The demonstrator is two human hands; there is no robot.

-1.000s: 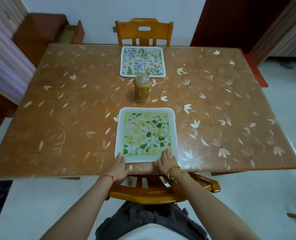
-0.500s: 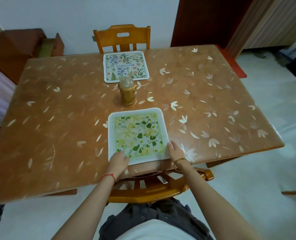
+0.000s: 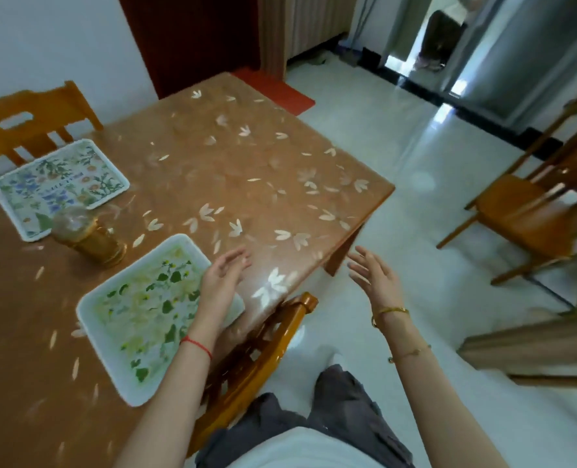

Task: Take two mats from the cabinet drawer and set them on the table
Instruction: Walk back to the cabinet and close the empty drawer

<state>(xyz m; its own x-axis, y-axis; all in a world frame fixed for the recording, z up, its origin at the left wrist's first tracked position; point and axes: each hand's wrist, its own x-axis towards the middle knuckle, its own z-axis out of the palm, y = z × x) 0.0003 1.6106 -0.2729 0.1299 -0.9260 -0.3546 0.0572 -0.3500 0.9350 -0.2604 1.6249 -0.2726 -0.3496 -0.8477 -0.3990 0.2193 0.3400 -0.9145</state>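
Head view: it looks down and to the right, past a corner of the counter [image 3: 246, 170] toward the tiled floor [image 3: 415, 184]; the picture is somewhat blurred.
Green mat: the green mat [image 3: 135, 319] lies flat by the counter's near edge, in front of the near chair [image 3: 267, 339]. This looks like a place setting for that seat.
Blue mat: the blue mat [image 3: 61, 184] lies flat at the far side, in front of the far chair [image 3: 27, 123]. It sits opposite the green one, so each seat gets its own.
Golden jar: the golden jar [image 3: 88, 238] stands upright between the two mats, just beside the green mat's far edge. The blur hides whether it touches either.
Left hand: the left hand [image 3: 224, 275] hovers over the green mat's right edge. Its fingers [image 3: 236, 260] are straight and loosely spread, holding nothing and, as far as I can judge, not touching the mat.
Right hand: the right hand [image 3: 375, 278] is in the air beyond the counter's edge, over the floor, with the palm turned inward. Its fingers are relaxed and apart, and it is empty.
Task state: both mats rest on the counter and neither hand carries anything, so the setting-down looks finished.
Next: probably nothing remains except perhaps shutting the drawer; the cabinet is not in view.
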